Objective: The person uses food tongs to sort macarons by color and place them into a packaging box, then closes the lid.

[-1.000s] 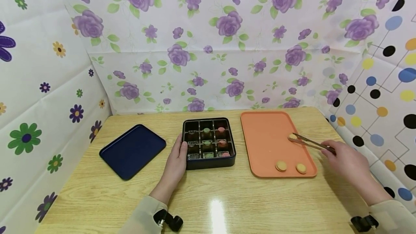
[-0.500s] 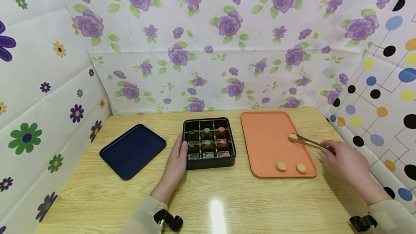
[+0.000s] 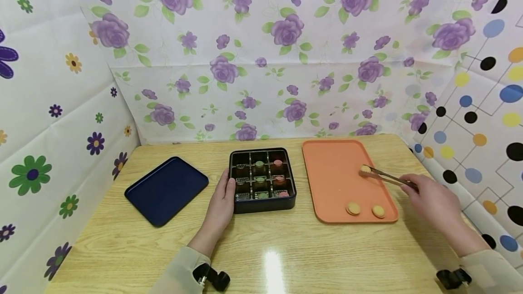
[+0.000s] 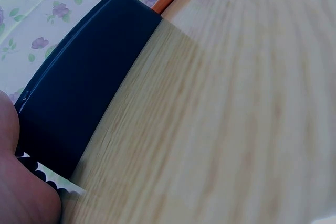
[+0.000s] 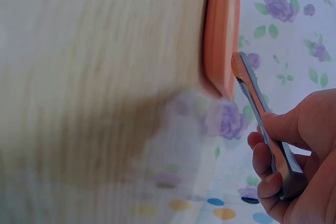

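My left hand [image 3: 220, 201] lies along the left side of a black box [image 3: 264, 205], its thumb right at the rim. A clear divided insert fills the box, with green macarons [image 3: 260, 179] in the middle column and pink macarons [image 3: 279, 179] in the right one; no macarons show in the left column. My right hand [image 3: 433, 198] grips brown metallic tongs [image 3: 390, 178], thumb on one arm and fingers curled round the other. A yellow macaron [image 3: 365, 169] sits between the tong tips, over the right part of the orange tray [image 3: 335, 167].
Two more yellow macarons, one at the left [image 3: 353, 208] and one at the right [image 3: 378, 211], lie near the tray's front edge. A dark blue rectangular lid or tray [image 3: 166, 190] rests at an angle on the wooden table [image 3: 245, 253]. Patterned cloth walls [image 3: 261, 99] stand behind and at both sides.
My right hand, the tongs and the yellow macaron have shifted slightly left and up in the head view. My left hand and the box keep their place.
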{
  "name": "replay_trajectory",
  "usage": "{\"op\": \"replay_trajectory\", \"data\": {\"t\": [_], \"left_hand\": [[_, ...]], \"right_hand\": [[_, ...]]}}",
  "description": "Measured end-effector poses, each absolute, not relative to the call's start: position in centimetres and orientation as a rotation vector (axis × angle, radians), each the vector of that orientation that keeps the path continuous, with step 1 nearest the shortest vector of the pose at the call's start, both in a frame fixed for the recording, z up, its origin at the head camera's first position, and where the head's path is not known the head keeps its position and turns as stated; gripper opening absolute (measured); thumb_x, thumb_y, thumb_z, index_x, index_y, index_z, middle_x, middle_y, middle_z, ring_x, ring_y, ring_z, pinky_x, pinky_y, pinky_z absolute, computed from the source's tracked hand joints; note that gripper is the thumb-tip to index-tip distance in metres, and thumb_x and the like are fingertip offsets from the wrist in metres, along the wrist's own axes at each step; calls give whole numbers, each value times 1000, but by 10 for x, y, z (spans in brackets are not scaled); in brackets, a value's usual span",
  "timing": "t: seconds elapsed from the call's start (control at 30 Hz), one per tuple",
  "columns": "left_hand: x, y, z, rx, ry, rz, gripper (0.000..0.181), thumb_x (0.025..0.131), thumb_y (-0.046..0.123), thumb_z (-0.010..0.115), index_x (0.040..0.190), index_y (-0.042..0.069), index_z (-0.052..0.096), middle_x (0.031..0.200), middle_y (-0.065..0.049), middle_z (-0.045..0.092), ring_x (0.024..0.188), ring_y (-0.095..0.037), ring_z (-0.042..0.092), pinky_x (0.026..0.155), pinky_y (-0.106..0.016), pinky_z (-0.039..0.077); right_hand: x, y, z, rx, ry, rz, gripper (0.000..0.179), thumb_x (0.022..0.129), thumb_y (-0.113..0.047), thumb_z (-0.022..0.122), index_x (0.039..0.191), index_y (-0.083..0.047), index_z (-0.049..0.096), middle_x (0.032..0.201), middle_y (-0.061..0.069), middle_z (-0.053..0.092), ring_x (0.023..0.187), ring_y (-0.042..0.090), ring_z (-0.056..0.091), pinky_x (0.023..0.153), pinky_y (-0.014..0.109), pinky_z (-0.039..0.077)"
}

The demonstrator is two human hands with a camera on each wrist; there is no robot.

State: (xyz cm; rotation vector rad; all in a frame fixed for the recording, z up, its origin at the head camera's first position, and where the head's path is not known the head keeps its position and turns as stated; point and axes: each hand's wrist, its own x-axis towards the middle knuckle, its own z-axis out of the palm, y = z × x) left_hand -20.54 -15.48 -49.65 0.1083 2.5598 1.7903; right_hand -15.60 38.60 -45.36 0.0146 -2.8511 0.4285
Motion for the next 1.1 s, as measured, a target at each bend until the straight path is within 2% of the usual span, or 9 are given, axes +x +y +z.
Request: {"op": "replay_trajectory", "data": {"t": [0.2, 0.43, 0.6, 0.9, 1.1], "left_hand": [[-204, -155, -496, 108, 2565, 1784, 81, 116, 68, 30, 180, 23, 12, 184, -7, 13, 169, -35, 12, 132, -64, 17], [-203, -154, -495, 123, 2603, 1775, 78, 118, 64, 30, 180, 20, 14, 184, -11, 16, 168, -39, 14, 131, -66, 18], [-203, -154, -494, 115, 2597, 1777, 76, 118, 62, 31, 180, 20, 14, 184, -11, 15, 168, -39, 13, 132, -66, 17], [-202, -155, -494, 112, 2597, 1779, 77, 118, 64, 30, 180, 21, 14, 184, -11, 15, 168, -39, 14, 132, -66, 18], [-202, -154, -493, 110, 2590, 1776, 73, 120, 59, 31, 180, 21, 14, 184, -9, 14, 168, -37, 13, 132, -65, 17]], "right_hand": [[-161, 370, -448, 80, -2800, 432, 25, 107, -16, 75, 128, -3, 77, 108, 22, 78, 77, 31, 71, 52, 40, 46], [-170, 340, -438, 137, -2806, 464, 26, 108, -19, 76, 130, -5, 79, 111, 21, 77, 76, 26, 69, 55, 39, 47], [-173, 319, -431, 187, -2805, 491, 27, 109, -19, 75, 131, -5, 78, 109, 17, 77, 74, 21, 67, 56, 38, 48], [-178, 278, -417, 280, -2785, 528, 22, 110, -18, 74, 129, -9, 79, 96, 4, 72, 65, 14, 55, 53, 36, 41], [-181, 253, -411, 367, -2744, 542, 23, 109, -18, 76, 130, -10, 80, 104, 7, 77, 75, 18, 68, 57, 39, 51]]}}
